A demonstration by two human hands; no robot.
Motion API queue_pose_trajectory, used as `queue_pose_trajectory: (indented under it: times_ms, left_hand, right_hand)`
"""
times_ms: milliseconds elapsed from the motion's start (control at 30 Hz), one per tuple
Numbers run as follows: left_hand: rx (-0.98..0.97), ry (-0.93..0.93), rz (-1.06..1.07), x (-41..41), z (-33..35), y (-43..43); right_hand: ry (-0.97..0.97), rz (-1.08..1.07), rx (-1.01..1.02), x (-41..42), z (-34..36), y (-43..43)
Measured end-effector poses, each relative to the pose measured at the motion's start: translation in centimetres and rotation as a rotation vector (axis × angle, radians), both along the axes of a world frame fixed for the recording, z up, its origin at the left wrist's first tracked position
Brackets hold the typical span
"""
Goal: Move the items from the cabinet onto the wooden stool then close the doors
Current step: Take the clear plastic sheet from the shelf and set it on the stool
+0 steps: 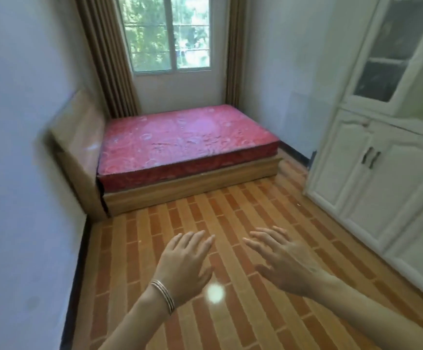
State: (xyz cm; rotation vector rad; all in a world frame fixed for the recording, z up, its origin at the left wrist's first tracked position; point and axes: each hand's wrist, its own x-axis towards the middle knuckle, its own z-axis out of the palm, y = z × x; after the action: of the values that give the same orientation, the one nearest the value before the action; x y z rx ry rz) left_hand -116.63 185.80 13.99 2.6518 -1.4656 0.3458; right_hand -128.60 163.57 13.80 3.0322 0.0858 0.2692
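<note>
A tall white cabinet (372,178) stands against the right wall. Its lower doors are closed, with two dark handles (371,157) side by side; the glass-fronted upper doors (387,54) are closed too. My left hand (185,263), with bracelets at the wrist, and my right hand (283,261) hover palm down over the floor in the middle of the room, fingers spread and holding nothing. Both hands are well left of the cabinet. No wooden stool and no cabinet contents are visible.
A low bed with a red mattress (185,142) on a wooden base fills the far end under a window (170,34) with brown curtains. A plain wall runs along the left. Orange brick-patterned floor (230,311) lies between the bed and me.
</note>
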Motion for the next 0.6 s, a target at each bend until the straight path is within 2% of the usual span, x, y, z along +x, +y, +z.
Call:
queue_pose_trajectory:
  times_ms: [133, 333, 600]
  left_hand:
    - [-0.03, -0.009, -0.266, -2.8, 0.7, -13.2]
    - [-0.155, -0.073, -0.542, -7.5, 4.2, -30.5]
    - [-0.229, -0.094, -0.736, -12.4, 8.9, -47.0]
  right_hand:
    - [-0.009, -0.229, -0.004, -8.1, 1.1, -10.5]
    - [-0.07, -0.486, -0.062, -16.8, 5.5, -22.8]
    - [-0.181, -0.716, -0.102, -23.8, 11.0, -32.3]
